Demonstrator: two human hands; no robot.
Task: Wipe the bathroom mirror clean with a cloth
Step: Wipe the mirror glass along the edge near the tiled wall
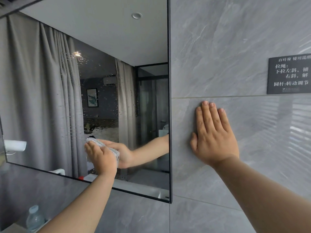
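Observation:
A large frameless mirror [50, 91] with a dark edge hangs on the grey tiled wall and fills the left half of the view. Water droplets and streaks speckle its middle. My left hand [101, 158] presses a folded grey cloth [112, 151] flat against the lower middle of the glass; most of the cloth is hidden under the hand. The reflection of that hand and forearm shows in the mirror to the right of it. My right hand [213, 137] lies flat with fingers together on the wall tile just right of the mirror's edge, holding nothing.
A dark sign [288, 75] with white lettering is fixed to the wall at the right edge. A clear plastic water bottle [34, 219] stands at the bottom left below the mirror. The grey marble-look tile wall [227, 47] surrounds the mirror.

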